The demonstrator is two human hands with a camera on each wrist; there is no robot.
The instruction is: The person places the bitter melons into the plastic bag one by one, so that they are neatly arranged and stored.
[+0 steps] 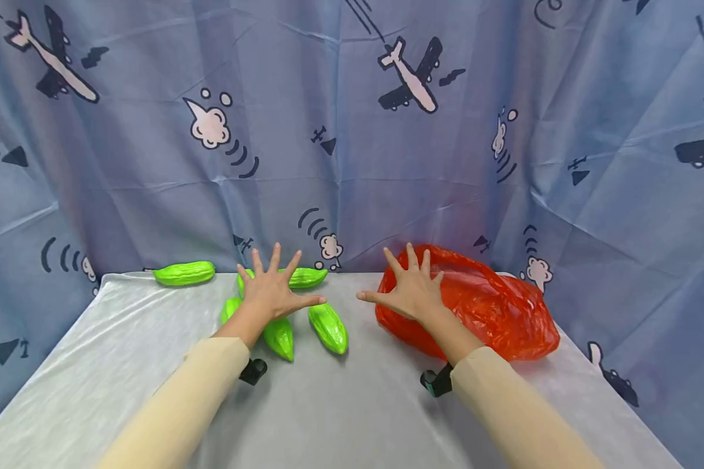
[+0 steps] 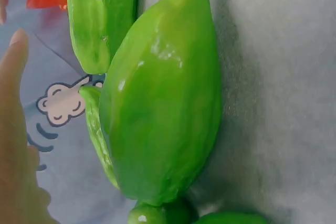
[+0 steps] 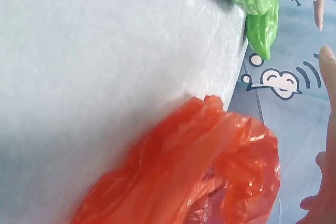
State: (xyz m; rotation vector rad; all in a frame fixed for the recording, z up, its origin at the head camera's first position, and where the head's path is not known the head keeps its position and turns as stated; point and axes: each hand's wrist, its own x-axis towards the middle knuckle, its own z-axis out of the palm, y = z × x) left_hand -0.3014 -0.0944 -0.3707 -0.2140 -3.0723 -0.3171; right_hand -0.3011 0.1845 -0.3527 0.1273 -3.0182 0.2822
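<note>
Both hands are held up with fingers spread wide and nothing in them. My left hand (image 1: 268, 292) overlaps a group of green ridged gourds in the head view, hiding parts of several. One gourd (image 1: 328, 328) lies just right of it, another gourd (image 1: 279, 339) below it. The left wrist view shows a large green gourd (image 2: 163, 93) close up, with the left thumb (image 2: 13, 77) at the edge. My right hand (image 1: 413, 292) appears in front of a crumpled red plastic bag (image 1: 493, 306), its thumb pointing toward the left hand. The bag's opening shows in the right wrist view.
A separate gourd (image 1: 184, 273) lies at the table's back left, and another gourd (image 1: 308, 278) lies along the back edge. A white cloth covers the table (image 1: 340, 417). Behind and at both sides hangs a blue curtain (image 1: 305, 117) printed with airplanes and clouds.
</note>
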